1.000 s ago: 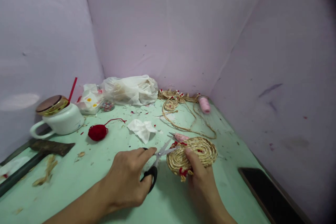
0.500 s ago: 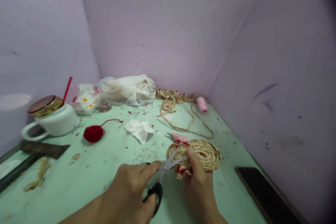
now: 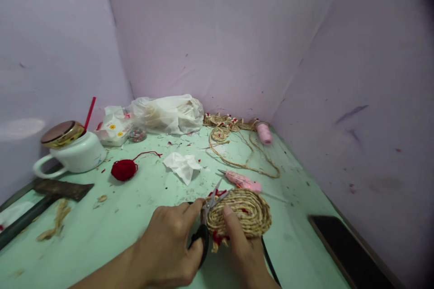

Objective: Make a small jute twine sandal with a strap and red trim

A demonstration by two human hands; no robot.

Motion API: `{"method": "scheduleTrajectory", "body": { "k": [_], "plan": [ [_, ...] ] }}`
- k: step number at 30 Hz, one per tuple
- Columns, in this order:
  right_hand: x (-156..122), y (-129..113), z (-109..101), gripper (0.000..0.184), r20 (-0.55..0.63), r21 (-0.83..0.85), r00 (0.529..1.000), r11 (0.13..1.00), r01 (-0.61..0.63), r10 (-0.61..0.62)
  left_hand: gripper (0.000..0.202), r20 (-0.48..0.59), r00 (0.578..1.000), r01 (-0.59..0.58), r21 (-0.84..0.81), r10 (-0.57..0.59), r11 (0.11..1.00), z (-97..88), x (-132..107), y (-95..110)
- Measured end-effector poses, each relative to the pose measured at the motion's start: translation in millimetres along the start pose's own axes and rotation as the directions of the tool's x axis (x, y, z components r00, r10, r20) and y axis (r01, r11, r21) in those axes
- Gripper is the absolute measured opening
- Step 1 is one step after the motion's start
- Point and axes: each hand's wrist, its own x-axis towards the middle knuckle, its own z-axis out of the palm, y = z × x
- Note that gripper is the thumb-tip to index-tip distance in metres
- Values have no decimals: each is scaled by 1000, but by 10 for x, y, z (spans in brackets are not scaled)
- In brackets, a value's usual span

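My left hand (image 3: 169,246) is closed round the black handles of a pair of scissors (image 3: 206,216), whose blades are parted at the near left edge of a coiled straw mat (image 3: 242,212). My right hand (image 3: 242,248) grips that round mat from below, thumb on top, lifting it a little off the green table (image 3: 135,203). Red yarn stitches show on the mat's near edge. A pink glue gun (image 3: 242,180) lies just behind the mat, with a black cord running under my right hand.
A red yarn ball (image 3: 124,170) and a crumpled tissue (image 3: 183,165) lie mid-table. A white mug with a gold lid (image 3: 69,149), plastic bags (image 3: 167,115), loose straw cord (image 3: 244,151) and a pink thread spool (image 3: 263,133) sit at the back. A hammer (image 3: 44,198) lies left, a dark phone (image 3: 342,246) right.
The mat has come nearer and to the left with my right hand, uncovering the pink glue gun behind it. The scissors have followed, blades still at the mat's edge.
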Motion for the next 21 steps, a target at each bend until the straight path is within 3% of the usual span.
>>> {"method": "scheduleTrajectory", "body": {
  "k": [5, 9, 13, 16, 21],
  "plan": [
    [-11, 14, 0, 21, 29, 3, 1000, 1000, 7, -7, 52, 171, 985, 21, 57, -30, 998, -57, 32, 0],
    [-16, 6, -2, 19, 32, 3, 999, 1000, 18, -18, 49, 246, 969, -3, 23, -3, 1000, -100, 37, 16],
    [23, 29, -46, 20, 35, -37, 999, 999, 38, -37, 40, 278, 960, -8, -3, 8, 1000, -127, 21, 44],
    [60, 73, -79, 20, 103, -66, 994, 997, 39, -32, 37, 277, 961, 13, 1, -13, 1000, -140, 31, 54],
    [20, 98, -39, 21, 100, -77, 990, 991, 111, -103, 55, 231, 971, 60, 18, -62, 998, -150, 74, 58]
  ]
}}
